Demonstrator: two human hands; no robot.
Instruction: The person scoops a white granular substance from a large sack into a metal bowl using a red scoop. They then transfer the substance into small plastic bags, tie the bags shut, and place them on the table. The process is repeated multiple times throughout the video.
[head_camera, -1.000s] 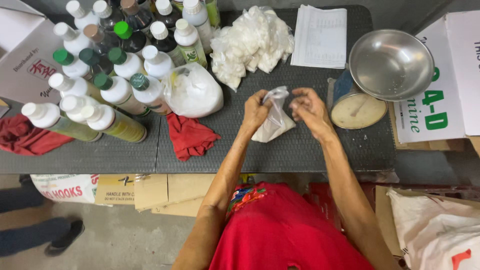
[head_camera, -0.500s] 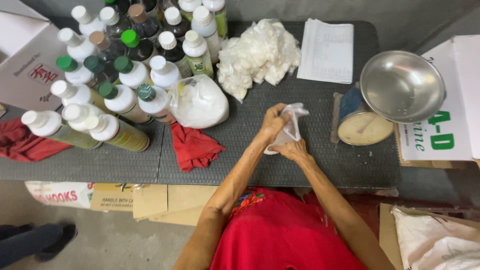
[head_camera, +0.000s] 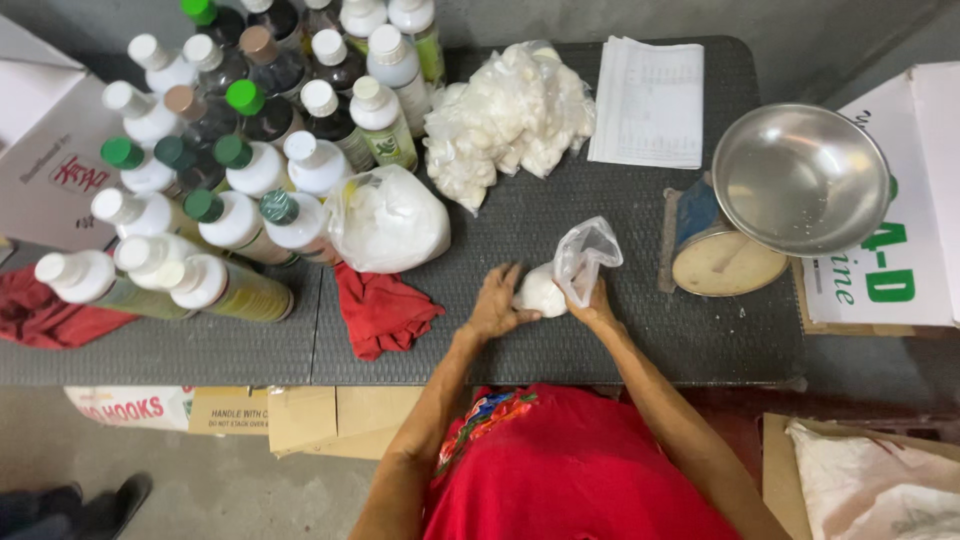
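A small clear plastic bag (head_camera: 570, 272) with white powder in its bottom lies on the dark table (head_camera: 640, 320) in front of me. My left hand (head_camera: 497, 303) presses on the filled white end of the bag. Just to its right, my right hand (head_camera: 598, 308) pinches the bag's neck, and the empty top of the bag stands up above it.
A large clear bag of white powder (head_camera: 388, 220) and a red cloth (head_camera: 383, 308) lie to the left. Several capped bottles (head_camera: 235, 150) crowd the table's left. A pile of filled small bags (head_camera: 510, 115), a paper sheet (head_camera: 648, 100) and a scale with a metal bowl (head_camera: 800, 180) stand behind and right.
The hands have lowered the small bag from mid-air onto the table. The left hand now presses the filled end while the right grips the neck.
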